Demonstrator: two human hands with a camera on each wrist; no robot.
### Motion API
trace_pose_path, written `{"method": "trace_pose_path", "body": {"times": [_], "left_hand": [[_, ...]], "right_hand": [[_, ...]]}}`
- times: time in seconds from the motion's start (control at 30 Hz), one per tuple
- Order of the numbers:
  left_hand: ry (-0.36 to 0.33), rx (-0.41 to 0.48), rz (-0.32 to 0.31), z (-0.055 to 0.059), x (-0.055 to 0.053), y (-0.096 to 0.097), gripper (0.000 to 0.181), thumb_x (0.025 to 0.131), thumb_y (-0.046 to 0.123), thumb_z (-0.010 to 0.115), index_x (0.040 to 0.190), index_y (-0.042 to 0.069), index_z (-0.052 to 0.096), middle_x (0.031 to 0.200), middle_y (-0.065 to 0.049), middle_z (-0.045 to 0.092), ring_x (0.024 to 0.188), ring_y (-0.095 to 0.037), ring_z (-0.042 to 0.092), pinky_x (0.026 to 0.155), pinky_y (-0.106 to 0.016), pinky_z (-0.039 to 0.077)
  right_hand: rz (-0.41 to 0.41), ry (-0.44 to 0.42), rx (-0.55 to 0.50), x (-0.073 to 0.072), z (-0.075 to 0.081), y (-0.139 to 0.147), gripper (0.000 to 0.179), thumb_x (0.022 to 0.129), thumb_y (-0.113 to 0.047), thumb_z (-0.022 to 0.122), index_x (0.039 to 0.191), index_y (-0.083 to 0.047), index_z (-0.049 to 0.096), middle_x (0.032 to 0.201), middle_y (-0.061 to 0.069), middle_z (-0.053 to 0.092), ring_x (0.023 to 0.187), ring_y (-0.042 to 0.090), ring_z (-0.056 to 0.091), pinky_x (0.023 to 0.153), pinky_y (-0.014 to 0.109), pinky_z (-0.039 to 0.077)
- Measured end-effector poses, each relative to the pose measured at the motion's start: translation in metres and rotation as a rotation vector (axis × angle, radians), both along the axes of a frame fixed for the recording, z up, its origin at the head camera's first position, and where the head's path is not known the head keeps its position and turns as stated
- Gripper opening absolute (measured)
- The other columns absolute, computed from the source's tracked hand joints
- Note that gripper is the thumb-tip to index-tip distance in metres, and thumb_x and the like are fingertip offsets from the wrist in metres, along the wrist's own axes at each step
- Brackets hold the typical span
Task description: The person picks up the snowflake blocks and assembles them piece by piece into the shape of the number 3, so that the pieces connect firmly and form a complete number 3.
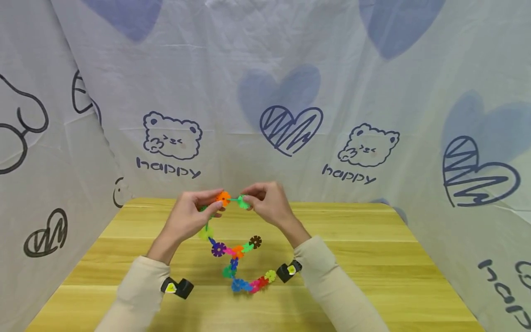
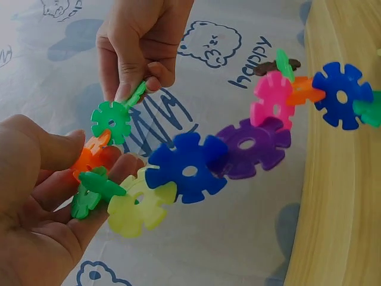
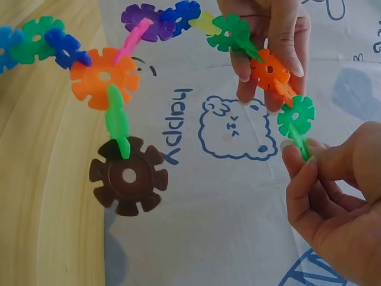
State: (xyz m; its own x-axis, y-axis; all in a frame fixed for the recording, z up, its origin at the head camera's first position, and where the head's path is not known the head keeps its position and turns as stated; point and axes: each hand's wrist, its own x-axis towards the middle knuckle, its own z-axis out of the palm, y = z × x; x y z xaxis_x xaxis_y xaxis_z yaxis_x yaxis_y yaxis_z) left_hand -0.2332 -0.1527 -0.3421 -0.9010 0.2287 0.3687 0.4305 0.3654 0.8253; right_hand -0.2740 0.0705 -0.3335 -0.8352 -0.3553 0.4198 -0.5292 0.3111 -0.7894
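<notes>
My left hand [image 1: 182,221] pinches an orange snowflake disc [image 1: 224,198] between thumb and fingers, with green discs [image 2: 89,199] resting against its fingers. Thumb and fingertips of my right hand [image 1: 271,207] pinch a bright green disc [image 3: 302,146] at the chain's end. Another green disc [image 3: 292,122] links it to the orange part. From the left hand the slotted plastic discs run down through yellow, blue and purple [image 1: 214,251] to an orange disc [image 3: 89,80], where the chain branches. One branch ends in a brown disc [image 3: 146,182], the other in a yellow-green disc [image 1: 270,275].
Below the hands is a wood-grain table [image 1: 352,258]. A white cloth [image 1: 232,152] printed with hearts and bears hangs behind it and along both sides. Each wrist wears a black strap-on camera [image 1: 184,288].
</notes>
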Motion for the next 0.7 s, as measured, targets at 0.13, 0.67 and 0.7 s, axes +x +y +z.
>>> {"method": "trace_pose_path", "body": {"times": [0.13,0.67,0.7], "left_hand": [[0.01,0.009,-0.009,-0.002,0.0,0.003,0.038,0.1,0.002,0.064,0.138,-0.004,0.062,0.127,-0.028,0.07,0.089,-0.025,0.079,0.073,-0.023,0.063],[-0.019,0.102,0.022,-0.006,-0.006,-0.006,0.038,0.103,0.009,0.063,0.14,0.0,0.059,0.118,-0.029,0.071,0.088,-0.002,0.074,0.081,-0.036,0.065],[-0.02,0.116,0.036,-0.007,-0.006,-0.008,0.039,0.103,0.01,0.063,0.14,0.001,0.059,0.118,-0.029,0.07,0.087,-0.001,0.074,0.08,-0.034,0.065]], "right_hand": [[-0.007,0.023,0.005,0.001,-0.003,0.001,0.01,0.094,0.003,0.07,0.099,0.004,0.079,0.091,0.019,0.078,0.063,0.016,0.068,0.055,0.019,0.054],[0.061,-0.018,-0.011,-0.002,-0.01,0.016,0.02,0.101,-0.011,0.066,0.117,-0.002,0.075,0.099,0.016,0.077,0.071,0.013,0.071,0.071,0.04,0.063],[0.056,-0.021,-0.004,-0.003,-0.013,0.018,0.02,0.101,-0.011,0.066,0.118,-0.003,0.075,0.1,0.016,0.077,0.072,0.014,0.072,0.072,0.041,0.064]]}}
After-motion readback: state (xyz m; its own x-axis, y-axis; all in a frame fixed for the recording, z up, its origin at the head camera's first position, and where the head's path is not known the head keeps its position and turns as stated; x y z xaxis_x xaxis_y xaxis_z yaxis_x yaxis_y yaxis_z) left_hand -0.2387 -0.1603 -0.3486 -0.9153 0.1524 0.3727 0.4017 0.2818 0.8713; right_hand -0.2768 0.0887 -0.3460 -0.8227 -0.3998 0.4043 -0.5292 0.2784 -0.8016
